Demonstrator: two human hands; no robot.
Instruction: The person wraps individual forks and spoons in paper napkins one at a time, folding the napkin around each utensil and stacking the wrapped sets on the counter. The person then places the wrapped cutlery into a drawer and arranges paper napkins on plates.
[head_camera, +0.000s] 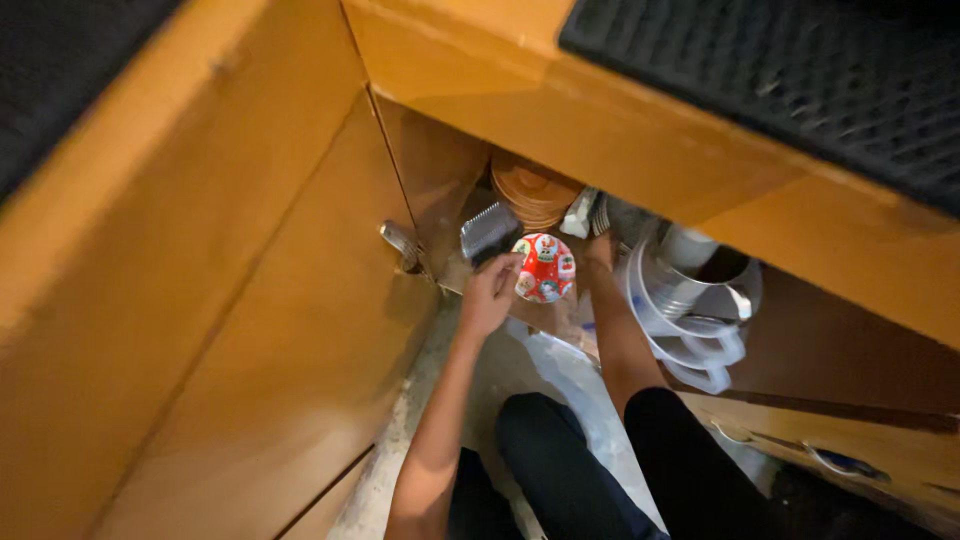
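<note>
1. My left hand (489, 292) is at the mouth of the open cabinet (440, 180), fingers closed on the left rim of a small red bowl (545, 267) with cartoon pictures on it.
2. The bowl is tilted, its patterned side facing the camera, held just inside the cabinet opening and off the shelf.
3. My right hand (600, 248) is reached deeper in, just right of the bowl. Fingers are hidden in the dark, so I cannot tell if they are apart or gripping anything.
4. Behind the bowl: a stack of brown plates (532, 190), with a grey ribbed tray (484, 229) to their left.
5. Right of my right arm: white plastic rings (690, 345) around a metal pot (690, 280).
6. The cabinet door (270, 330) is swung open on the left, its metal handle (401, 243) near my left hand.
7. I am crouched, knees in dark trousers (560, 470) over a pale floor (520, 365).
</note>
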